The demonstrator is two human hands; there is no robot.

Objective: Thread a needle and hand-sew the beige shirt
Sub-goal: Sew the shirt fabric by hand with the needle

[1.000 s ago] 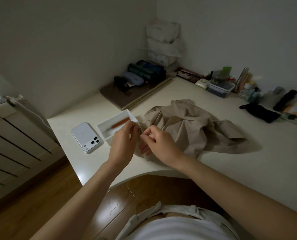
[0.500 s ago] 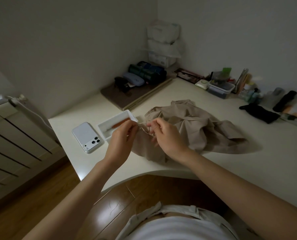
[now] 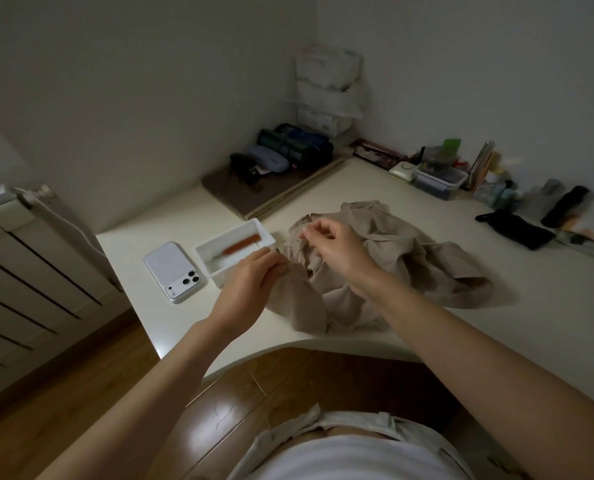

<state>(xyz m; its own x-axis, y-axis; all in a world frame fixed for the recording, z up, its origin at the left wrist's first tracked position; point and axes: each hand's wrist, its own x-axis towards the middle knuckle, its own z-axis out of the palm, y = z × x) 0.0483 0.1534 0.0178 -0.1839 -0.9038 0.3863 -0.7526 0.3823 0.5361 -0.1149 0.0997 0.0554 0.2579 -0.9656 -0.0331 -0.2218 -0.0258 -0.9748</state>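
**Item: beige shirt** (image 3: 420,261). It lies crumpled on the bench (image 3: 496,341) in front of me, its near fold close to the curved edge. The cloth is thin, soft and deeply creased. I can make out no seam or tear.

**Item: my left hand** (image 3: 254,278). The fingers (image 3: 274,263) are curled and pinch the shirt's left fold, just beside the white tray (image 3: 226,233). There is a dark speck at the tips, and I cannot tell what it is.

**Item: my right hand** (image 3: 340,251). It is raised over the cloth, apart from the left. The fingers (image 3: 309,233) are pinched narrow on something too fine to see, which I judge to be the thread.

**Step in hand:** sewing, I judge, with a stitch at the held fold. The needle is not discernible.

**Next move calls for:** an even pull until the thread lies taut without puckering, with my left hand holding the fold flat.

**Also present:** an orange-handled tool (image 3: 243,242) in the tray, and a phone (image 3: 174,270) beside it.
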